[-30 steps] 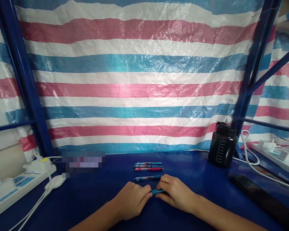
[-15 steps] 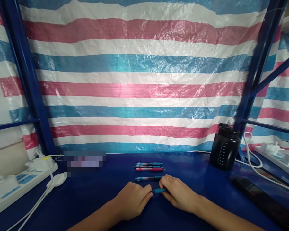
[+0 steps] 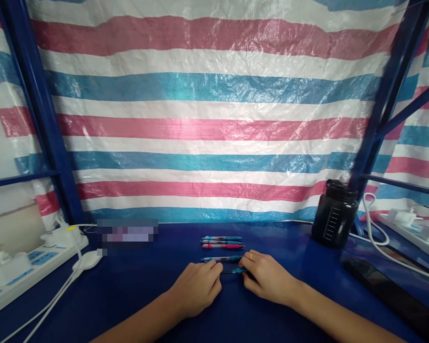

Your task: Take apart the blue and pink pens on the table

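Both my hands rest on the blue table (image 3: pixel 136 295) with a thin blue pen (image 3: pixel 235 271) held between them. My left hand (image 3: pixel 196 288) is curled, its fingertips pinching the pen's left end. My right hand (image 3: pixel 268 278), with a ring on one finger, grips the pen's right end. Just beyond lies another blue pen (image 3: pixel 220 259). Further back, three pens (image 3: pixel 221 242) lie side by side, blue and pink.
A dark water jug (image 3: pixel 335 213) stands at the back right, with white cables (image 3: pixel 375 236) beside it. A black flat device (image 3: pixel 389 295) lies at the right. White power strips (image 3: pixel 25 271) and a cable lie at the left. A striped tarp (image 3: pixel 214 119) closes the back.
The view has tilted slightly, so everything sits a little higher. My hands have stayed together on the pen; a thinner part of it now shows between them.
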{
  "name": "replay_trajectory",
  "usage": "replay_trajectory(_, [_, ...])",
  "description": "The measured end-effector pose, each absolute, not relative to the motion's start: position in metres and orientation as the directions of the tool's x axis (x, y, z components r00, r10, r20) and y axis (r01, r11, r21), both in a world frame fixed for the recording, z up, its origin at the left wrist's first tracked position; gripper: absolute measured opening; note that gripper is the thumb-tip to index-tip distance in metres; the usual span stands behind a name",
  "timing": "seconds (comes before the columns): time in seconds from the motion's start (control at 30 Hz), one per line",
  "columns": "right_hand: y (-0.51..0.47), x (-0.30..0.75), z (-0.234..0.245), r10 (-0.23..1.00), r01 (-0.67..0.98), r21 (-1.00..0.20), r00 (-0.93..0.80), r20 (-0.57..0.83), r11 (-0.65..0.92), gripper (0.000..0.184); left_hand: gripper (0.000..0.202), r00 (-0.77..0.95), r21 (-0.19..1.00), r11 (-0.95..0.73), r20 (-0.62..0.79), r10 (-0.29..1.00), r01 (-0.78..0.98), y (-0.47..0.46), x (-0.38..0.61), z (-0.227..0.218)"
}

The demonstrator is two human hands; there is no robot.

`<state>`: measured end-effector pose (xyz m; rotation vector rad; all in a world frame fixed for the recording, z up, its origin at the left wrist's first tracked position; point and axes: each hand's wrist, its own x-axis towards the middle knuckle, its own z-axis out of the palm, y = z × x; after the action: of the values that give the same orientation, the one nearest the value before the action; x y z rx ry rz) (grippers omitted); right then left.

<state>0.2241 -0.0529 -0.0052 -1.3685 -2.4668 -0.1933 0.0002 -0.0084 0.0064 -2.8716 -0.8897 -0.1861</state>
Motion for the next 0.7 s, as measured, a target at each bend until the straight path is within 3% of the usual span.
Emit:
replay_trajectory(0.3, [-0.051, 0.240, 0.005, 0.828, 0.861, 0.080, -0.506, 0.241, 0.502, 0.011, 0.016, 0.769, -0.127, -0.759, 0.121, 0.627, 0.639, -0.014, 0.003, 0.012])
replay_trajectory(0.7, [-0.053, 0.228, -0.002, 0.823, 0.851, 0.043, -0.519, 0.230, 0.524, 0.006, 0.028, 0.776, -0.153, -0.761, 0.165, 0.609, 0.630, -0.011, 0.004, 0.005])
